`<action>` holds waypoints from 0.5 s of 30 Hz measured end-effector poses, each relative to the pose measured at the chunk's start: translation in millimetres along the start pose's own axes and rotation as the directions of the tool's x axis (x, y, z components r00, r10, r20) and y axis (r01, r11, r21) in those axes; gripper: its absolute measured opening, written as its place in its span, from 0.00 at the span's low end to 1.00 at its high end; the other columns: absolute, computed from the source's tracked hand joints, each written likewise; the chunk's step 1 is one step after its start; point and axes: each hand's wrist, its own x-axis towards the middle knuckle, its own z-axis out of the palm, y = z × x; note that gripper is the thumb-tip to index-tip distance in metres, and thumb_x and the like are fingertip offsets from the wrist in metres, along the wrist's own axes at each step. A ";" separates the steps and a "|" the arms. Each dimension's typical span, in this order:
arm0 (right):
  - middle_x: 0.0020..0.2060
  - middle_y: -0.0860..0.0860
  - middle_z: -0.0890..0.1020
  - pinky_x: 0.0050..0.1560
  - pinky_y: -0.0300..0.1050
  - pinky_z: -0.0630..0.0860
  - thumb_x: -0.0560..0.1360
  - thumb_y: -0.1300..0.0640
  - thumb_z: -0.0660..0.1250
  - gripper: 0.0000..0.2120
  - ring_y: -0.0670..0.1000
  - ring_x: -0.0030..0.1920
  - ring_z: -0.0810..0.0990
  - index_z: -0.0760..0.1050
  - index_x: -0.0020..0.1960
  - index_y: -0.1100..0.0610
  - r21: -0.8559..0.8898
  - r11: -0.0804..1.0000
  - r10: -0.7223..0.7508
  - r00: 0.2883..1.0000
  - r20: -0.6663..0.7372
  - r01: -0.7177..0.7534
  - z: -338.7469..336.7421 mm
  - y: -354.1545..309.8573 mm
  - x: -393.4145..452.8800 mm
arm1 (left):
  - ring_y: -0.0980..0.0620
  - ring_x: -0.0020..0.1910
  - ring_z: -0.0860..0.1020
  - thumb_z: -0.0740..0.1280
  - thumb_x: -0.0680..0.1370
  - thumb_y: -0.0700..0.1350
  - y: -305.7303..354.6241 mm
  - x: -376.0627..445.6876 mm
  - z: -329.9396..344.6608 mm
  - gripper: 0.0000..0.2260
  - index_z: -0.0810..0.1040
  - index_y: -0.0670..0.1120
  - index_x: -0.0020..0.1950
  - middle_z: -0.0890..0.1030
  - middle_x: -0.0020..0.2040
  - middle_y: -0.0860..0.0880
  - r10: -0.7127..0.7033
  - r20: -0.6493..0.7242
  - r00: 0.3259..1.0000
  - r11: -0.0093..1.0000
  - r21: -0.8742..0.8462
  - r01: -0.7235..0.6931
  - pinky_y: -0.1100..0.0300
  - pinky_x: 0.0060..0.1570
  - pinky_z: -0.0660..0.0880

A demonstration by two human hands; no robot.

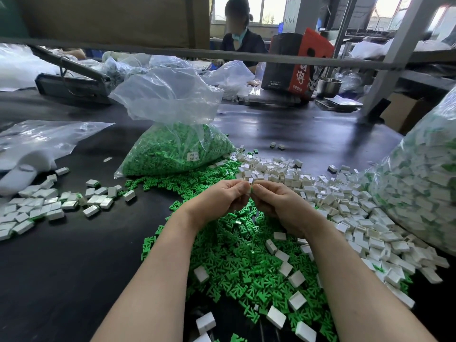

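Black worktable (pixel 74 267): left hand (pixel 219 197), right hand (pixel 276 201) meet fingertip-to-fingertip, both grips pinching green piece (pixel 251 190).

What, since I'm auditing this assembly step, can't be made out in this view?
The held part, head view: the fingers of the left hand and right hand cover all but a green sliver.
The label on the bag of green pieces, head view: too small to read.
The bag of white pieces, head view: cut off by the right edge.
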 end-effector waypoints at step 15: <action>0.24 0.47 0.69 0.26 0.36 0.60 0.74 0.41 0.64 0.18 0.45 0.24 0.63 0.73 0.35 0.54 0.116 0.993 0.033 0.999 -0.003 -0.032 -5.9 4.1 3.1 | 0.56 0.38 0.81 0.70 0.77 0.39 7.1 -5.4 -11.5 0.05 0.81 0.42 0.52 0.85 0.40 0.49 0.154 -0.144 0.977 0.988 0.012 -0.154 0.65 0.37 0.75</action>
